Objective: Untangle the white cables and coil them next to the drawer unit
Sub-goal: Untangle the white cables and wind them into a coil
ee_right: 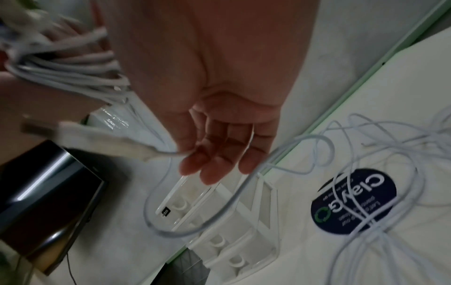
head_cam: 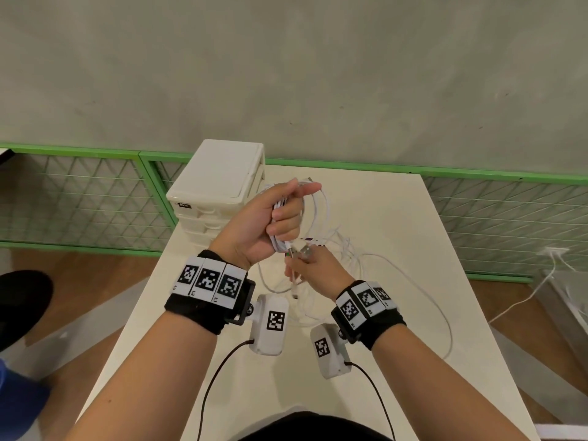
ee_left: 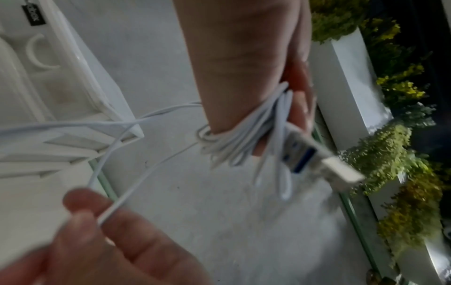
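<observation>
My left hand (head_cam: pixel 284 218) is raised over the table and grips a coil of white cable (head_cam: pixel 318 202) in its fist; the coil (ee_left: pixel 234 142) wraps under the palm, and a USB plug (ee_left: pixel 317 160) sticks out beside it. Just below, my right hand (head_cam: pixel 302 265) pinches a strand of the same cable (ee_left: pixel 117 202) between thumb and finger, near a plug (ee_right: pixel 97 138). More loose white cable (head_cam: pixel 350 259) lies tangled on the table to the right. The white drawer unit (head_cam: pixel 219 179) stands at the table's far left corner, behind my left hand.
The white table (head_cam: pixel 397 218) has a round dark sticker (ee_right: pixel 354 202) under the loose cables. A green mesh fence (head_cam: pixel 79 198) runs behind the table. A long cable loop (head_cam: pixel 439 307) reaches the table's right edge. Another white cable (head_cam: pixel 525 297) lies on the floor at right.
</observation>
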